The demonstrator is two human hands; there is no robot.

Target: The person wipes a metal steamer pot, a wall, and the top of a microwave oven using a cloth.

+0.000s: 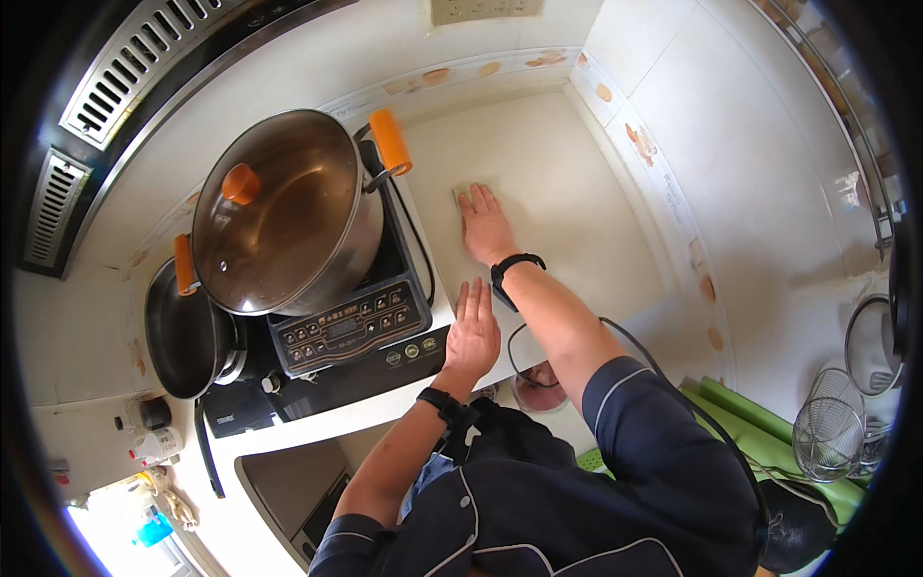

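My right hand (pixel 488 225) lies palm down on the pale countertop (pixel 562 187), fingers extended. A thin pale edge shows by its fingertips; whether a cloth lies under the palm cannot be told. My left hand (pixel 474 333) is nearer my body, flat with its fingers straight, beside the right front corner of the cooktop and near the counter's front edge. No object shows in it. To the left, a large steel pot with a glass lid (pixel 281 216) and orange handles stands on a black induction cooker (pixel 353 324). The cooker rests over a black glass gas hob (pixel 259 404).
A black frying pan (pixel 184 332) sits left of the pot, its handle past the counter edge. A black cable (pixel 414 231) runs beside the cooker. Bottles (pixel 155 446) stand at the left. Wire strainers (pixel 829 425) hang at the right. Tiled walls border the counter.
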